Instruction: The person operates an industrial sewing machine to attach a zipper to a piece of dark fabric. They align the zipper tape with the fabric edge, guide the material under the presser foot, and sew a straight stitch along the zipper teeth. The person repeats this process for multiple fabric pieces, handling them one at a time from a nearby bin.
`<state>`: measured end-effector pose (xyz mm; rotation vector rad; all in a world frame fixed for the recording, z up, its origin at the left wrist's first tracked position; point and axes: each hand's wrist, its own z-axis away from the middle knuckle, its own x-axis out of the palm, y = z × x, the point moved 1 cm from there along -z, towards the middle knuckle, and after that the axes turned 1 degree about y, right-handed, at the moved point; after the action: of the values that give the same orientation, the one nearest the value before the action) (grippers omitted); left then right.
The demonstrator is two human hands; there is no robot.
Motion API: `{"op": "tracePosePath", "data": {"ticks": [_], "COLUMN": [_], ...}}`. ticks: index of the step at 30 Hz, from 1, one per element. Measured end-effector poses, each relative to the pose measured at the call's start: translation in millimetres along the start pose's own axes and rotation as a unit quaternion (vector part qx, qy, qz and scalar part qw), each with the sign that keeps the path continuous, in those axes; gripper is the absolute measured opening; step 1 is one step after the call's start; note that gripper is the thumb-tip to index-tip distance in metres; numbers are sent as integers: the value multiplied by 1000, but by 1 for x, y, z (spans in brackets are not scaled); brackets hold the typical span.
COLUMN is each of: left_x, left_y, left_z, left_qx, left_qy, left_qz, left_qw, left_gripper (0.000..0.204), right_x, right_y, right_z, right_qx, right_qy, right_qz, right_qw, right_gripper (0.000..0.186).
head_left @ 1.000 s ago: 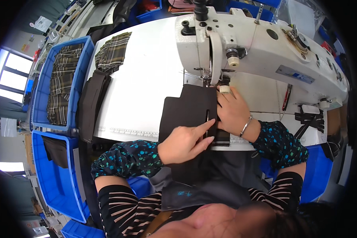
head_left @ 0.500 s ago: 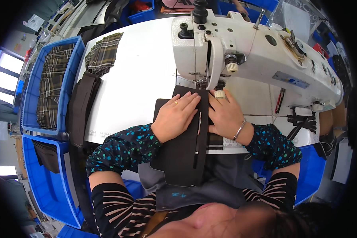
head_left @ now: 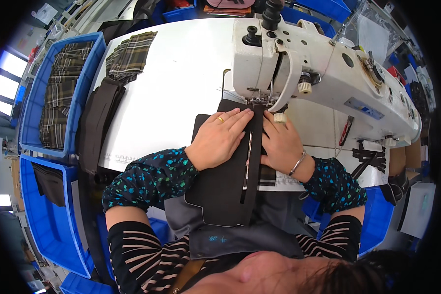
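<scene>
My left hand (head_left: 215,139) lies flat on dark fabric panel (head_left: 215,196), likely keeping it smooth; my right hand (head_left: 285,153), fingers extended, flanks its edge. Sewing machine (head_left: 328,73) just beyond both; needle area unclear.

Fabric panel (head_left: 218,188) dk brn; half-hidden strip (head_left: 267,177) prob. plaid; bin (head_left: 59,230) blue; sewing machine (head_left: 328,78) wht.

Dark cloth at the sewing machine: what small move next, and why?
I would probably ease the dark cloth slightly forward, pressed flat: its far edge lies at the needle end of the sewing machine, the left hand rests flat on it beside the slit, and the right hand lies along its right edge.
</scene>
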<state>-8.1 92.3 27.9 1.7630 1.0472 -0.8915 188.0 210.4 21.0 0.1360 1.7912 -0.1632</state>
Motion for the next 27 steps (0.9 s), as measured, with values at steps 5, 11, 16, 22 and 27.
{"op": "tracePosePath", "data": {"ticks": [5,11,16,22,27], "left_x": [-1,1,9,8,7], "left_y": [-2,-3,-20,-35,-40], "left_z": [-4,-6,-13,-33,-41], "left_qx": [11,6,-19,-27,-9], "left_qy": [17,27,41,34,72], "left_qz": [-4,3,9,-17,-35], "left_qw": [1000,1000,999,999,997], "left_gripper": [58,52,40,31,17], "right_x": [0,0,-5,-2,-4], "right_y": [-2,-3,-3,-4,-3], "right_z": [-3,-4,-3,-5,-4], "right_qx": [-3,-5,-2,1,-1], "right_qy": [39,76,35,79,46], "right_qz": [-22,-31,-17,-47,-46], "right_qw": [999,997,999,996,998], "right_gripper": [69,61,80,88,85]}}
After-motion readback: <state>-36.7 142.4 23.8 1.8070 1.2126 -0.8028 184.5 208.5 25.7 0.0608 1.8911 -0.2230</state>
